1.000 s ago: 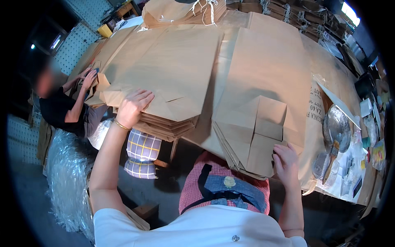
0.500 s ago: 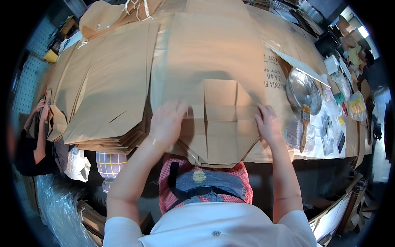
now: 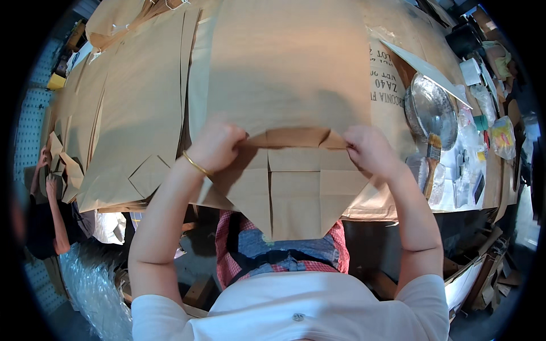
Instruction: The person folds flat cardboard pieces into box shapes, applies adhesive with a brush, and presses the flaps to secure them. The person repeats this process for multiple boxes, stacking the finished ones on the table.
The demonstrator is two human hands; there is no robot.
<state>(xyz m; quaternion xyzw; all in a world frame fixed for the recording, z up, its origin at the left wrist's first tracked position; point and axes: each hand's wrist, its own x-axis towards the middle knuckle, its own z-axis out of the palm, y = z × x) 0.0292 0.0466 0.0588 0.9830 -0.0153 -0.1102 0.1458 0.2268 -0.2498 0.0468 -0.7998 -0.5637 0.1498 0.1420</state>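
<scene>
A large brown paper bag (image 3: 296, 190) lies in front of me, its creased bottom end hanging past the table's near edge. My left hand (image 3: 219, 146), with a gold bangle at the wrist, pinches the left end of the bag's raised flap. At the flap's right end my right hand (image 3: 372, 150) grips with curled fingers. Between the two hands the flap (image 3: 298, 138) stands partly lifted and folded. To the left lies a stack of similar brown paper bags (image 3: 136, 108), the top one with a folded corner.
On the right are a metal bowl (image 3: 431, 111), a wood-handled brush (image 3: 432, 162), a white board (image 3: 426, 85) and plastic packets (image 3: 503, 138). At the far left a co-worker's arms (image 3: 54, 213) handle brown paper. Clear plastic wrap (image 3: 94, 290) lies low at left.
Both hands have moved from lying beside the bag's end to gripping its flap, which is now lifted and folded over. The view has shifted slightly. A corner on the left stack now shows folded.
</scene>
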